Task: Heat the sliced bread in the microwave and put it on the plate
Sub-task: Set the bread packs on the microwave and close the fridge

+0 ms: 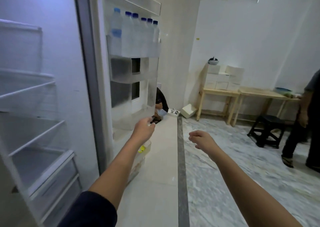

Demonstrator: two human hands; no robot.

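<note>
Left grip (144, 125) holds the fridge door (121, 67) edge — best swung gently, bottles (135, 34) aboard — right grip (201, 139) slack, empty.

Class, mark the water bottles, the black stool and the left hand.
water bottles (136, 36): head view, middle bottle's body.
black stool (270, 120): head view, seat top.
left hand (144, 129): head view, back of hand.

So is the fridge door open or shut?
Open. The fridge door is swung out, so its water bottles and the inside shelves both show. The left hand grips the door's lower edge.
</note>
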